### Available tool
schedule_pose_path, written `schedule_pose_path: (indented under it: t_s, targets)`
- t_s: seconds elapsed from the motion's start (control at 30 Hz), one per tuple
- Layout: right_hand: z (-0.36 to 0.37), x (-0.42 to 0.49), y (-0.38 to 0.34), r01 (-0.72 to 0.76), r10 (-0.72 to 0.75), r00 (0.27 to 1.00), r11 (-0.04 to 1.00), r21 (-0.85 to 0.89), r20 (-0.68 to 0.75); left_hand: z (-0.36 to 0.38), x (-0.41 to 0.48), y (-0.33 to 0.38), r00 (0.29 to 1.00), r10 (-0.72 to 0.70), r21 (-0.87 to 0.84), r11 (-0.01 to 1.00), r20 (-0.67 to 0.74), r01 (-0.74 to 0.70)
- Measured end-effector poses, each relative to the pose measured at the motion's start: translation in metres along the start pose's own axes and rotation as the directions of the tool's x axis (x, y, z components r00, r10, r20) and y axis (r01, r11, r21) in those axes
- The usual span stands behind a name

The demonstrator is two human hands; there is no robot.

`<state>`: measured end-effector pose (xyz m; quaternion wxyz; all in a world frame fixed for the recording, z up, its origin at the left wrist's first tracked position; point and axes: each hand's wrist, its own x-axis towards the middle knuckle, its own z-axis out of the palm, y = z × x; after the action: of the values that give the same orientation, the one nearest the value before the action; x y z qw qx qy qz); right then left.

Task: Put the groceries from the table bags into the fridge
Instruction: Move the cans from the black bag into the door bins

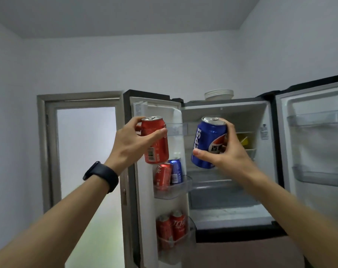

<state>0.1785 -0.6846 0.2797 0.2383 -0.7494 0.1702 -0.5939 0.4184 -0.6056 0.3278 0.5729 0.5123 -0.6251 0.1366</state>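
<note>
My left hand (131,144) grips a red cola can (157,149) upright in front of the fridge's left door (145,200), level with its top door shelf (177,130). My right hand (230,151) holds a blue Pepsi can (207,140), slightly tilted, before the open fridge interior (228,190). In the middle door bin (174,192) stand a red can (163,176) and a blue can (176,171). Two red cans (173,227) fill the lower door bin. A black band sits on my left wrist.
The fridge's right door (315,147) stands wide open with bare bins. White plates (218,94) are stacked on top of the fridge. Something yellow (243,141) lies on an inner shelf. A doorway (87,151) is at the left.
</note>
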Motion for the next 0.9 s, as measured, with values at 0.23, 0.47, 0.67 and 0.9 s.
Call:
schedule_pose_path:
  t_s: [0.23,0.47,0.67,0.9]
  targets:
    - [-0.002,0.117,0.07,0.159,-0.152,0.986,0.981,0.107,-0.072,0.044,0.094,-0.005,0.987,-0.009,0.082,0.996,-0.157,0.022]
    - [0.024,0.24,0.124,0.156,-0.132,0.983,0.968,0.198,-0.129,0.091,0.17,-0.023,0.969,-0.053,0.247,0.962,-0.243,0.115]
    - [0.063,0.287,0.166,0.041,-0.042,0.998,0.999,0.034,0.039,0.111,0.204,-0.049,0.976,-0.159,0.627,0.748,-0.149,0.217]
    - [0.078,0.301,0.172,0.091,-0.028,0.948,0.978,-0.188,0.316,0.119,0.216,-0.061,0.92,-0.391,0.743,0.61,-0.02,0.275]
